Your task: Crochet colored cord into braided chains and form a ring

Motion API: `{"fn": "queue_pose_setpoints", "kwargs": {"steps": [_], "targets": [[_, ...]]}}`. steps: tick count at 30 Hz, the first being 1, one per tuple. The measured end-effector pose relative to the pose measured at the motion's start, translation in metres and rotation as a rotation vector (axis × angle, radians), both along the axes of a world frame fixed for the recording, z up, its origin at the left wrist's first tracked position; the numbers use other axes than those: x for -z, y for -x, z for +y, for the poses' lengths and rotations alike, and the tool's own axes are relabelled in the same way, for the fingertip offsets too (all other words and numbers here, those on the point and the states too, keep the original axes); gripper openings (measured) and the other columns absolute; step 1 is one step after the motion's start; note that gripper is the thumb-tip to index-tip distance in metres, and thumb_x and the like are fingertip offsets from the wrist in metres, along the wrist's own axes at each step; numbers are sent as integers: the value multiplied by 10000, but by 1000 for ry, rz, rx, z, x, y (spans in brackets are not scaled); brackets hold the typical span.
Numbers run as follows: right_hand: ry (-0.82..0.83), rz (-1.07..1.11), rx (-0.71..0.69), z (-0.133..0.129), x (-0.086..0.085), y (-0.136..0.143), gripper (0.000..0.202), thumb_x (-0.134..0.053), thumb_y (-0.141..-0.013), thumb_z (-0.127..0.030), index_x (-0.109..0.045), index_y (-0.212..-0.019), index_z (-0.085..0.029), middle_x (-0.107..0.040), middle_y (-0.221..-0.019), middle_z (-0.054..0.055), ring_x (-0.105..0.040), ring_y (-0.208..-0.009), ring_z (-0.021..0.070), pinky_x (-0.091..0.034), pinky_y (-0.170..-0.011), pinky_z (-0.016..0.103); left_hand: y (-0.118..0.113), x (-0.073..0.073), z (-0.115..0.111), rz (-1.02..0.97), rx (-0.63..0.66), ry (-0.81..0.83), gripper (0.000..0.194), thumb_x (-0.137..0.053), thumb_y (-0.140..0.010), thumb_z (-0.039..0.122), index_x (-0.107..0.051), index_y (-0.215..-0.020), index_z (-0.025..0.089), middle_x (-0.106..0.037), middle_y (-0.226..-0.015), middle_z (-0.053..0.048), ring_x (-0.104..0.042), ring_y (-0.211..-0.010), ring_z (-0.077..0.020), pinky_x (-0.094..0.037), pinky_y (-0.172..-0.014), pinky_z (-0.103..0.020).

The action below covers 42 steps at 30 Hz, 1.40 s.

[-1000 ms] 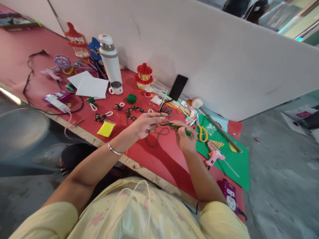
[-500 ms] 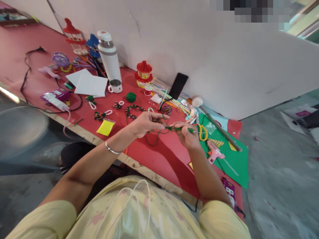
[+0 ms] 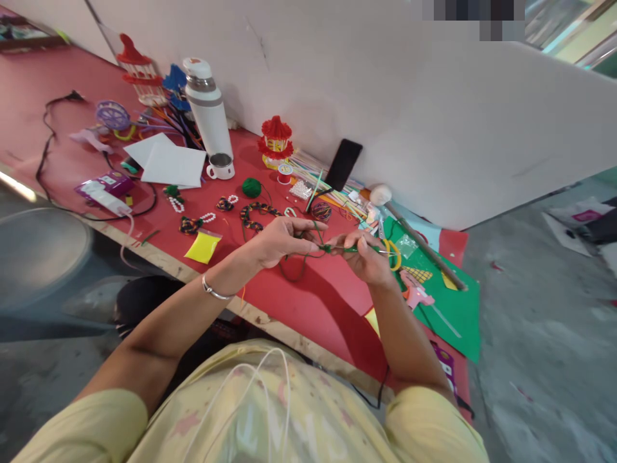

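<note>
My left hand point(image 3: 284, 241) pinches a small piece of green yarn work point(image 3: 326, 248), with a strand of yarn running up over its fingers. My right hand point(image 3: 365, 257) is closed on a thin crochet hook point(image 3: 350, 249), whose far end points right toward the yellow-handled scissors point(image 3: 394, 254). The hook's tip meets the green yarn between both hands. A loose green loop point(image 3: 293, 280) hangs below my left hand. Behind it on the table lie a green yarn ball point(image 3: 252, 187) and a dark multicoloured braided strip point(image 3: 250, 217).
On the red table point(image 3: 308, 308) stand a white flask point(image 3: 210, 119), a cup point(image 3: 221, 167) and a red paper lantern point(image 3: 276, 138). A phone point(image 3: 343, 164) leans at the wall. A pink glue gun point(image 3: 415, 290) and wooden stick point(image 3: 427, 247) lie on green sheet point(image 3: 463, 315).
My right hand has shifted slightly, its fingers now higher and more spread along the hook. My left hand keeps its pinch. The whole view has moved a little.
</note>
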State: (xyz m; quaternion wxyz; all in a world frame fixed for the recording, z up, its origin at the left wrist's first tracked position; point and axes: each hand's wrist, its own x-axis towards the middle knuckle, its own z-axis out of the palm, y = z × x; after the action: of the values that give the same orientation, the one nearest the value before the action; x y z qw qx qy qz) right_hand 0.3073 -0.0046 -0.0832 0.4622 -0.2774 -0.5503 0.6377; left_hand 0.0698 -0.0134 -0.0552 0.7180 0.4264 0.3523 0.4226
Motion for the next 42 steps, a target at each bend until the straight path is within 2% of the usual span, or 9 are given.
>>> {"fn": "queue_pose_setpoints", "kwargs": {"steps": [2, 7, 12, 19, 23, 28, 36, 42], "targets": [[4, 4, 1, 0, 0, 1, 366, -747, -863, -607, -707, -825, -246, -820, -1018, 76, -767, -997, 253, -623, -907, 467, -1, 0, 0, -18, 3, 15, 513, -903, -603, 87, -812, -1107, 121, -742, -776, -42, -678, -689, -111, -534, -651, -216], [6, -5, -42, 0, -1, -1, 389, -734, -872, -608, -688, -769, -236, -817, -1016, 93, -760, -991, 258, -613, -916, 479, -2, -1, 0, -3, 9, 17, 479, -893, -610, 82, -813, -1080, 122, -739, -737, -33, -652, -628, -93, -478, -559, -178], [-21, -25, -108, 3, -2, -8, 370, -712, -904, -564, -697, -746, -230, -804, -1004, 101, -746, -1034, 271, -614, -922, 482, 0, -3, 0, 50, 31, -5, 425, -883, -592, 76, -814, -1011, 114, -738, -723, -29, -642, -620, -97, -497, -573, -196], [-100, -94, -193, 12, -7, -18, 296, -674, -951, -485, -749, -790, -248, -777, -933, 85, -748, -1020, 285, -627, -923, 506, 0, -4, 4, 188, 12, -52, 426, -873, -590, 109, -814, -1011, 83, -732, -711, -29, -644, -646, -106, -528, -655, -231], [-151, -139, -215, 14, -14, -22, 252, -655, -965, -445, -766, -820, -272, -779, -915, 73, -745, -1052, 278, -626, -947, 497, -2, -5, 6, 225, -6, -79, 422, -863, -592, 127, -818, -1009, 81, -724, -692, -22, -621, -616, -102, -514, -624, -235], [-178, -219, -228, 13, -22, -25, 234, -650, -976, -433, -765, -854, -270, -793, -983, 56, -747, -1128, 274, -607, -1006, 491, -5, -2, 7, 221, -40, -86, 438, -843, -598, 129, -817, -1032, 76, -720, -689, -21, -623, -621, -102, -508, -631, -238], [-370, -399, -153, 4, -34, -21, 237, -591, -1022, -367, -741, -882, -248, -798, -1151, 54, -751, -1106, 240, -594, -998, 422, -7, 3, 8, 250, -125, -142, 414, -865, -598, 178, -819, -1000, 89, -684, -672, 2, -595, -616, -94, -458, -619, -236], [-636, -575, -61, -10, -43, -11, 247, -546, -1047, -340, -727, -913, -239, -778, -1199, 72, -734, -1112, 222, -557, -986, 387, -7, 1, 8, 235, -138, -128, 467, -912, -575, 253, -816, -998, 83, -671, -680, -3, -572, -619, -96, -423, -604, -242]]}}
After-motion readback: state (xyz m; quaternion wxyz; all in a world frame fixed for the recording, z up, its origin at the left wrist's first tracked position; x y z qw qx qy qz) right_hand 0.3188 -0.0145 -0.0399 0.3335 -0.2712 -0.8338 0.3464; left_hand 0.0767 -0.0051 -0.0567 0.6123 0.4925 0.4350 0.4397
